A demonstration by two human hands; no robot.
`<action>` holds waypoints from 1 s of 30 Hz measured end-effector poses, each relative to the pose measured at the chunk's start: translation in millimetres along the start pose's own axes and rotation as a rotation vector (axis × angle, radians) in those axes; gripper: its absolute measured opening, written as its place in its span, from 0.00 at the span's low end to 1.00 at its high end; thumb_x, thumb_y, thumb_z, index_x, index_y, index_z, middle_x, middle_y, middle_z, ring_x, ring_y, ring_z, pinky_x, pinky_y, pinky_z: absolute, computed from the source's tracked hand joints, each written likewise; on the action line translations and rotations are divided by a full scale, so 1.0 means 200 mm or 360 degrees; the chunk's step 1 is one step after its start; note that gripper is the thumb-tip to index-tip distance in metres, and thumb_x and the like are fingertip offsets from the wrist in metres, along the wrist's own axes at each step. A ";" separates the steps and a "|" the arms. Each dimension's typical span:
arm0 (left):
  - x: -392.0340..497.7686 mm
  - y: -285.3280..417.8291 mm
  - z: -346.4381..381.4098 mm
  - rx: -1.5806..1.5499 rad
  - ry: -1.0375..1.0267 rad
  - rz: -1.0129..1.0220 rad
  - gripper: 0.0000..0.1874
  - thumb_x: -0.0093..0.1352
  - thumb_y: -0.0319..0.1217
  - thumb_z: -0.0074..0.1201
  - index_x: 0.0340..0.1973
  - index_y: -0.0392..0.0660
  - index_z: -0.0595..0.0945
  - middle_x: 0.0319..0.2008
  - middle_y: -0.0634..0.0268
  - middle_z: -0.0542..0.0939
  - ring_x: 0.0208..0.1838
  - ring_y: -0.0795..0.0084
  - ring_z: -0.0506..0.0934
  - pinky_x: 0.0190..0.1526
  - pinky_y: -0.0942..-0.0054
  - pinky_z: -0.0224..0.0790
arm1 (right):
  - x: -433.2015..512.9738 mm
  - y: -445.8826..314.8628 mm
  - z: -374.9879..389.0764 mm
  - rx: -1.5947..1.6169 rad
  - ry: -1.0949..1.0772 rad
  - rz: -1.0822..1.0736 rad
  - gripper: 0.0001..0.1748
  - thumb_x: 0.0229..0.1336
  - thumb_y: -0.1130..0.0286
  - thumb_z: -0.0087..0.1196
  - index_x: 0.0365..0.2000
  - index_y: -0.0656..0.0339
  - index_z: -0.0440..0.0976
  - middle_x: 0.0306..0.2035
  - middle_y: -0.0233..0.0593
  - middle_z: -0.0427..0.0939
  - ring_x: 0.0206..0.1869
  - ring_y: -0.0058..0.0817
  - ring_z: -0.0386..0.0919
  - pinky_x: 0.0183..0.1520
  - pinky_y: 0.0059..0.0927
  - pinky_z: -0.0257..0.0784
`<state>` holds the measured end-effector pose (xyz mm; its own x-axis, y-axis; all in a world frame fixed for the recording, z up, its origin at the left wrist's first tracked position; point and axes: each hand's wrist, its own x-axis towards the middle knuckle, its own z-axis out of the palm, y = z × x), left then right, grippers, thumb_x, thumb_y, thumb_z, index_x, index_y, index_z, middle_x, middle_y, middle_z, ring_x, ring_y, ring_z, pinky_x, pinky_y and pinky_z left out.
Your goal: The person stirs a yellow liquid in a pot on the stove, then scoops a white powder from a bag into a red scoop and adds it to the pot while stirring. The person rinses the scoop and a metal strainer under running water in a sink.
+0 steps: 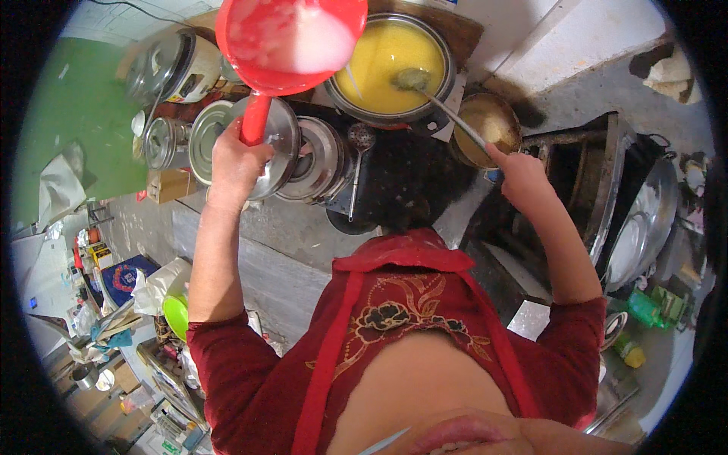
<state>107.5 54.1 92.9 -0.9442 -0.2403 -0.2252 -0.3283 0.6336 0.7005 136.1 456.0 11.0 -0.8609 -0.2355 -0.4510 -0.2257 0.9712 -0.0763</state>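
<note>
My left hand (239,165) grips the handle of a red plastic dipper (259,71), raised and tilted beside a pot. White liquid (318,42) lies in the dipper. From its rim a thin white stream (354,82) runs down into the yellow liquid (387,54) filling the metal pot (335,99). My right hand (523,173) holds the long handle of a metal ladle (455,116). The ladle's bowl (414,79) sits partly sunk in the yellow liquid near the pot's right side.
A brown-stained pan (483,131) stands right of the pot. Metal lids (278,148) and a perforated skimmer (361,139) lie at the left and front. Farther left is a rice cooker (193,68). On the right, a dark metal frame (606,170) stands near a large wok (648,210).
</note>
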 end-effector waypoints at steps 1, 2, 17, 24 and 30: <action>0.00 0.00 0.00 0.0006 0.0002 -0.0003 0.20 0.50 0.23 0.55 0.39 0.34 0.74 0.18 0.64 0.74 0.16 0.75 0.71 0.19 0.75 0.63 | -0.01 -0.01 0.00 0.0003 -0.0009 -0.0045 0.40 0.41 0.80 0.51 0.59 0.47 0.61 0.30 0.48 0.76 0.36 0.46 0.76 0.39 0.44 0.71; 0.00 0.00 -0.01 0.0012 0.0003 -0.0007 0.20 0.50 0.23 0.55 0.40 0.34 0.74 0.18 0.64 0.74 0.16 0.75 0.71 0.19 0.75 0.63 | -0.01 -0.02 0.00 0.0005 -0.0017 -0.0091 0.40 0.41 0.80 0.51 0.59 0.48 0.61 0.29 0.48 0.76 0.36 0.46 0.76 0.39 0.44 0.71; 0.00 0.05 -0.02 0.0059 0.0059 0.0003 0.18 0.50 0.23 0.54 0.37 0.34 0.74 0.18 0.63 0.73 0.17 0.74 0.71 0.20 0.74 0.63 | 0.56 -0.13 0.30 0.0062 0.0573 -0.0210 0.28 0.51 0.78 0.46 0.56 0.57 0.62 0.27 0.45 0.77 0.30 0.42 0.78 0.30 0.43 0.73; 0.00 0.04 -0.03 0.0098 0.0071 0.0090 0.18 0.50 0.22 0.54 0.38 0.34 0.75 0.18 0.64 0.73 0.17 0.75 0.71 0.20 0.75 0.64 | 0.41 -0.01 0.22 0.0069 0.0359 0.0048 0.35 0.46 0.80 0.49 0.59 0.49 0.62 0.28 0.46 0.75 0.32 0.44 0.77 0.34 0.43 0.71; 0.01 0.03 -0.03 0.0077 0.0079 0.0117 0.23 0.51 0.23 0.55 0.44 0.34 0.74 0.19 0.67 0.73 0.17 0.78 0.70 0.18 0.78 0.63 | 0.12 0.02 0.09 0.0003 0.0180 0.0067 0.38 0.43 0.81 0.50 0.59 0.49 0.61 0.29 0.46 0.76 0.35 0.44 0.76 0.38 0.43 0.71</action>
<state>103.5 52.1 100.2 -0.9638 -0.2272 -0.1395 -0.2600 0.6853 0.6803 123.7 454.2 -16.5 -0.9156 -0.1967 -0.3507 -0.1873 0.9804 -0.0611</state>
